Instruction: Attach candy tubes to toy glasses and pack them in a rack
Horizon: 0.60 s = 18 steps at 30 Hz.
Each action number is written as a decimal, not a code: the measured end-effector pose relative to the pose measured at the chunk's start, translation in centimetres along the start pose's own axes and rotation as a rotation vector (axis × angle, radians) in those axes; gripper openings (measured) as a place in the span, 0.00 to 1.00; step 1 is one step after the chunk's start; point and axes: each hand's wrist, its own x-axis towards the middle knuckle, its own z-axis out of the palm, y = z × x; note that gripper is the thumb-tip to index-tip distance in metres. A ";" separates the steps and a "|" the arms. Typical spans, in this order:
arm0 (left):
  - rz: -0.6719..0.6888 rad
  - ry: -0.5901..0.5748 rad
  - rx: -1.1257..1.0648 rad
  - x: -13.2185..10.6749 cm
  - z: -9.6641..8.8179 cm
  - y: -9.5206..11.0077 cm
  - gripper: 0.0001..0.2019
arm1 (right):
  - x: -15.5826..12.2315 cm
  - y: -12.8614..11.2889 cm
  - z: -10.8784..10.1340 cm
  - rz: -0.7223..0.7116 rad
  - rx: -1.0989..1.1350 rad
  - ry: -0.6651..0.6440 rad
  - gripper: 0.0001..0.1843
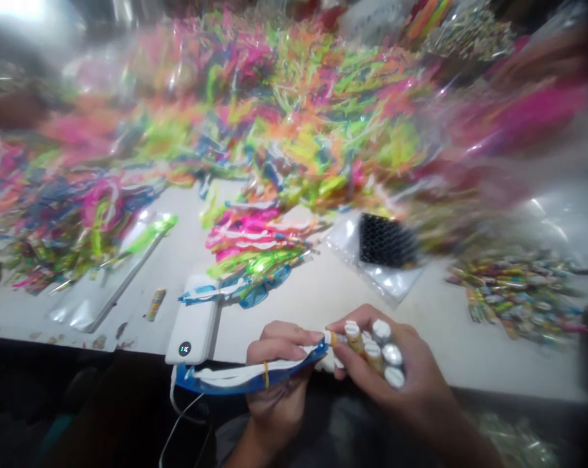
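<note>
My left hand [277,377] is closed around a blue and white plastic toy piece [245,378] with a yellow rubber band round it, held near the table's front edge. My right hand [400,377] grips a bunch of small capped tubes [378,354] with white and silver tops, and its thumb and forefinger pinch one tube against the end of the blue piece. Both hands meet just over the table edge.
A white power bank [194,322] with a cable lies left of my hands. Piles of bright plastic toy pieces [274,130] cover the far table. A stack of pink, green and blue pieces [255,250], a black mesh packet [386,242], clear bags [108,279] and small tubes [518,292] lie nearby.
</note>
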 end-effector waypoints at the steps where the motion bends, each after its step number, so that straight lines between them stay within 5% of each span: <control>1: -0.032 0.035 0.011 0.0 0.0 0.1 0.10 | 0.0 0.6 0.0 -0.065 -0.072 -0.010 0.10; 5: -0.176 0.165 0.031 -0.6 0.1 -0.5 0.14 | 0.7 2.5 0.0 -0.206 -0.094 -0.126 0.06; 12: -0.529 0.296 0.245 2.9 -1.6 -3.6 0.17 | 4.8 3.9 0.6 0.160 0.204 -0.229 0.35; 14: -0.569 0.352 0.265 4.9 -1.9 -3.9 0.19 | 6.6 4.4 -0.2 0.126 0.161 -0.204 0.37; 18: -0.652 0.455 0.181 7.4 -2.2 -3.8 0.20 | 11.0 4.7 -2.8 -0.112 -0.210 0.043 0.24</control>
